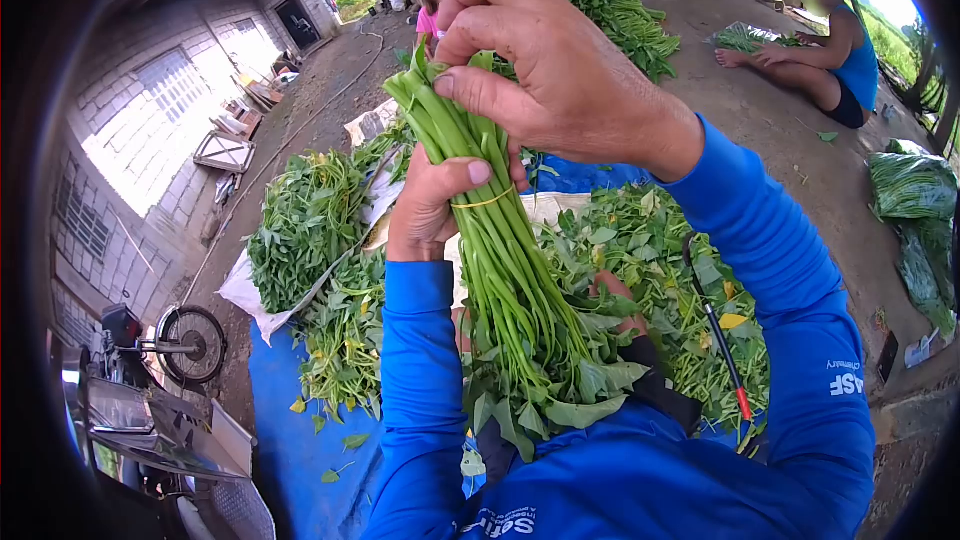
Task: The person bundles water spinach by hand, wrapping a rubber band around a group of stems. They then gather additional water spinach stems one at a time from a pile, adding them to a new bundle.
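- Bundle of green stems [510, 260]: slants lengthwise through its yellow band [482, 202], cut ends above, leaves below.
- Left hand [428, 202]: nearer the band, fingers wrapped around the stems just above it.
- Right hand [560, 70]: arched over the cut ends, wrist bent, fingers curled; whether they pinch a stem is unclear.

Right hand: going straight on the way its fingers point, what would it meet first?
The right hand would probably meet the top of the stem bundle, close by its fingers; whether they already touch is unclear.
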Demonstrator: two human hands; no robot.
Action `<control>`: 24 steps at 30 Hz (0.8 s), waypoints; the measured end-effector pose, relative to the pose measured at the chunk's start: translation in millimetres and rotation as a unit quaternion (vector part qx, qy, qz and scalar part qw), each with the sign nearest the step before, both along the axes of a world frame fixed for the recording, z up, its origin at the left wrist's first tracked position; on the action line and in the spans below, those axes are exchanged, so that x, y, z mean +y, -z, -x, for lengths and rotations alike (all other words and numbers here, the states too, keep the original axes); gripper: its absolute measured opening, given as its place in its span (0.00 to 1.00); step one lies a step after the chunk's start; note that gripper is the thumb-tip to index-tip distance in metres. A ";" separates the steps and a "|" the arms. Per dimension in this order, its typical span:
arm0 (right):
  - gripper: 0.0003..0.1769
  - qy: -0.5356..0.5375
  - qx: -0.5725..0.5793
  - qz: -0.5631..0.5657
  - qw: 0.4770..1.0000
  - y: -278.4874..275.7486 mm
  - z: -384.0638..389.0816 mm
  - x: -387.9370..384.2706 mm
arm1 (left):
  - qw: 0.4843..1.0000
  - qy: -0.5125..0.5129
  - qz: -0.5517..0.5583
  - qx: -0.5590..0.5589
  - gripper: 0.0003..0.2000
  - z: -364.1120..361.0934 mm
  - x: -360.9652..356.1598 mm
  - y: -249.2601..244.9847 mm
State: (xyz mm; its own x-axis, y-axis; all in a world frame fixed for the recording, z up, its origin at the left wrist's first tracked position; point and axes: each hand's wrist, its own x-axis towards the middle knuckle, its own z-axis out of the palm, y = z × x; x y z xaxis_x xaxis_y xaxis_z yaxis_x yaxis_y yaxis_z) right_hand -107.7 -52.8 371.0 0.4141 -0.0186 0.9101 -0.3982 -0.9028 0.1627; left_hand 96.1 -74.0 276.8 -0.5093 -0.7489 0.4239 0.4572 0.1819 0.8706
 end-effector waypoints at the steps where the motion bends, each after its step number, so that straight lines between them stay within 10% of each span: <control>1: 0.07 0.040 -0.019 0.053 0.998 2.7 -2.2 -0.1 | 1.000 -0.008 -0.005 -0.003 0.30 1.7 1.7 -0.2; 7: 0.14 0.264 -0.100 -0.125 0.951 33.3 -23.1 -42.6 | 0.998 -0.032 -0.001 -0.061 0.26 22.5 4.5 2.5; 10: 0.34 -0.068 -0.149 -0.400 0.902 29.8 -13.8 -62.0 | 0.996 -0.067 -0.030 -0.045 0.23 29.1 -6.3 9.1; 13: 0.57 -0.357 -0.291 -0.254 0.850 37.4 0.2 -20.4 | 0.993 -0.112 -0.014 -0.026 0.22 20.7 -7.7 -7.2; 16: 0.93 -0.175 -0.128 -0.500 0.838 129.3 -19.1 -4.3 | 0.981 -0.188 -0.047 0.002 0.19 29.5 -6.9 -19.2; 24: 0.49 0.063 -0.181 -0.505 0.841 164.1 -44.9 -1.8 | 0.962 -0.222 -0.160 -0.017 0.21 48.7 -42.6 -23.9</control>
State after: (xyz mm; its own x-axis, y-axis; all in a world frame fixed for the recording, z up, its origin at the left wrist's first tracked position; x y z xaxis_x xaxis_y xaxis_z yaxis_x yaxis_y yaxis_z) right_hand -62.7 -54.6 206.9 0.0506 -0.8815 0.4695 -0.3590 -0.4547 -0.8151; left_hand 47.4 -116.6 300.8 -0.1191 -0.9851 0.1244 0.3664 0.0729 0.9276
